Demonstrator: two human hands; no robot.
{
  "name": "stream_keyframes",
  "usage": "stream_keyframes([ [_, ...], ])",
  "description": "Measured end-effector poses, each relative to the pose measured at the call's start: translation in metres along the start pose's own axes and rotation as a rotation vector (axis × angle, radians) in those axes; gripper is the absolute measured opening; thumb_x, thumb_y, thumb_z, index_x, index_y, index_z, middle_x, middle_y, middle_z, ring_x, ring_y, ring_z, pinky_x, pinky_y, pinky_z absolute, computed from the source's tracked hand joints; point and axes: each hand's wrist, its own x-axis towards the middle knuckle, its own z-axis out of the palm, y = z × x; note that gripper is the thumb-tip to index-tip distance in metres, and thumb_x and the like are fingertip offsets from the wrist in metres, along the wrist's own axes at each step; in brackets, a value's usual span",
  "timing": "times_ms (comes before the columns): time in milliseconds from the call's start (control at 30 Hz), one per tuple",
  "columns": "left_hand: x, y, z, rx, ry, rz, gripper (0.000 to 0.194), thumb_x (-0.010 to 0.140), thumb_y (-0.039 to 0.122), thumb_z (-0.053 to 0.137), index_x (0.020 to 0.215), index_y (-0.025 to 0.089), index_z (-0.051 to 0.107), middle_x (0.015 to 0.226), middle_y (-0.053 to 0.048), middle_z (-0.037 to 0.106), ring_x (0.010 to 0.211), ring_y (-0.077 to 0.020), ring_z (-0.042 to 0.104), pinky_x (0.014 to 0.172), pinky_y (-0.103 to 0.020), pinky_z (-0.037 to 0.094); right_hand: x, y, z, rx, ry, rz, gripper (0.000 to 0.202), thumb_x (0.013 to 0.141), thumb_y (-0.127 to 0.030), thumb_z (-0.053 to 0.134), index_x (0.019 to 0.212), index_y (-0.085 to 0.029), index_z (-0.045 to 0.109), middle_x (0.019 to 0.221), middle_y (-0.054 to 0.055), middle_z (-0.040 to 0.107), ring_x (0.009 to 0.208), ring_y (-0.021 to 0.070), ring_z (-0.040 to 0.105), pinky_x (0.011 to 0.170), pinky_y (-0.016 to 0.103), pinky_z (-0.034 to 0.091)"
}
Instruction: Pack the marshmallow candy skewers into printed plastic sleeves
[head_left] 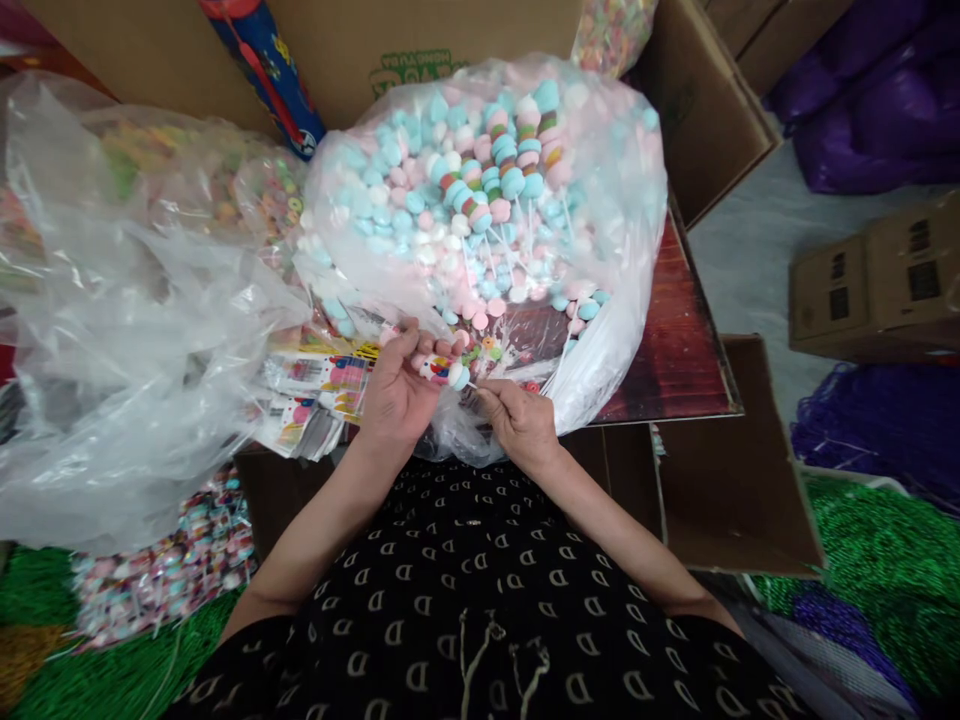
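Note:
My left hand (pixel 401 395) is closed around a marshmallow stick (pixel 442 371), which is partly covered by a printed wrapper. A pale blue and white end shows beyond the wrapper. The thin white stick runs to my right hand (pixel 520 418), whose thumb and fingers pinch it. Just left of my left hand lie stacks of printed wrappers (pixel 300 415). Beyond both hands is a large clear bag of pink, white and blue marshmallows (pixel 390 205). Several finished marshmallow skewers (pixel 504 160) rest on top of it, sticks toward me.
Clear plastic bags (pixel 150 330) with ring-shaped candies fill the left side. A dark blue tube (pixel 274 85) leans against a cardboard box (pixel 480 35) at the back. Wrapped skewers (pixel 176 570) are piled lower left. An open carton (pixel 739 470) stands beyond the red-brown table's (pixel 675 350) right edge.

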Motion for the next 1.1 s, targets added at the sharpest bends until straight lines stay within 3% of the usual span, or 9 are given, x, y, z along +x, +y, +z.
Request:
stream_keyframes([
  [100, 0.0, -0.002, -0.001, 0.053, -0.02, -0.002, 0.011, 0.091, 0.017, 0.068, 0.081, 0.021, 0.066, 0.061, 0.007, 0.055, 0.066, -0.0099, 0.065, 0.091, -0.033, 0.06, 0.003, -0.005, 0.001, 0.136, -0.003, 0.069, 0.022, 0.103, -0.034, 0.056, 0.095, -0.024, 0.074, 0.079, 0.001, 0.079, 0.064, 0.0146, 0.071, 0.062, 0.025, 0.055],
  [233, 0.004, 0.003, -0.002, 0.047, -0.035, 0.03, 0.019, 0.092, 0.04, 0.074, 0.089, 0.022, 0.068, 0.067, 0.005, 0.062, 0.066, -0.0108, 0.065, 0.085, -0.034, 0.061, 0.006, -0.009, 0.0, 0.247, 0.002, 0.117, 0.016, 0.099, -0.03, 0.059, 0.092, -0.023, 0.071, 0.078, 0.001, 0.076, 0.066, 0.0142, 0.068, 0.065, 0.026, 0.055],
  [333, 0.007, 0.011, -0.002, -0.002, -0.01, 0.029, 0.027, 0.096, 0.049, 0.066, 0.099, 0.023, 0.069, 0.074, 0.003, 0.069, 0.069, -0.0134, 0.069, 0.08, -0.036, 0.062, 0.007, -0.009, -0.001, 0.226, 0.027, 0.123, 0.01, 0.095, -0.027, 0.063, 0.088, -0.023, 0.069, 0.079, 0.001, 0.074, 0.068, 0.0146, 0.067, 0.066, 0.027, 0.054],
  [467, 0.01, 0.017, -0.003, -0.036, -0.015, 0.041, 0.019, 0.098, 0.04, 0.064, 0.098, 0.023, 0.07, 0.073, 0.003, 0.068, 0.07, -0.0136, 0.07, 0.078, -0.035, 0.062, 0.008, -0.009, 0.0, 0.173, 0.074, 0.09, 0.008, 0.093, -0.023, 0.065, 0.085, -0.024, 0.068, 0.077, 0.0, 0.069, 0.07, 0.0147, 0.064, 0.066, 0.028, 0.052],
  [633, 0.01, 0.016, -0.003, -0.044, -0.064, 0.044, 0.02, 0.092, 0.041, 0.071, 0.092, 0.021, 0.071, 0.063, 0.005, 0.06, 0.065, -0.0118, 0.066, 0.077, -0.032, 0.061, 0.01, -0.012, 0.0, 0.147, 0.102, 0.071, 0.009, 0.094, -0.023, 0.066, 0.085, -0.025, 0.067, 0.077, 0.0, 0.066, 0.07, 0.0151, 0.06, 0.065, 0.029, 0.049],
  [800, 0.004, 0.012, 0.003, -0.058, -0.04, 0.016, 0.02, 0.098, 0.035, 0.06, 0.088, 0.02, 0.069, 0.059, 0.006, 0.058, 0.062, -0.0118, 0.064, 0.087, -0.039, 0.061, 0.01, -0.013, 0.0, 0.194, 0.149, 0.055, 0.011, 0.092, -0.018, 0.068, 0.083, -0.025, 0.066, 0.077, -0.001, 0.065, 0.071, 0.0151, 0.06, 0.067, 0.03, 0.049],
  [967, 0.002, 0.006, 0.007, 0.028, -0.035, 0.039, 0.016, 0.089, 0.032, 0.07, 0.078, 0.022, 0.063, 0.058, 0.007, 0.056, 0.062, -0.012, 0.062, 0.089, -0.039, 0.059, 0.01, -0.012, 0.005, 0.229, 0.159, 0.1, 0.011, 0.092, -0.024, 0.069, 0.082, -0.025, 0.066, 0.077, -0.001, 0.064, 0.073, 0.0165, 0.06, 0.069, 0.032, 0.05],
  [1100, 0.0, -0.003, 0.003, 0.043, -0.072, 0.049, 0.01, 0.09, 0.03, 0.065, 0.083, 0.022, 0.064, 0.063, 0.006, 0.057, 0.065, -0.012, 0.063, 0.091, -0.038, 0.058, 0.011, -0.014, 0.009, 0.276, 0.155, 0.126, 0.013, 0.092, -0.024, 0.069, 0.08, -0.025, 0.065, 0.076, -0.001, 0.064, 0.072, 0.0156, 0.059, 0.069, 0.03, 0.05],
])
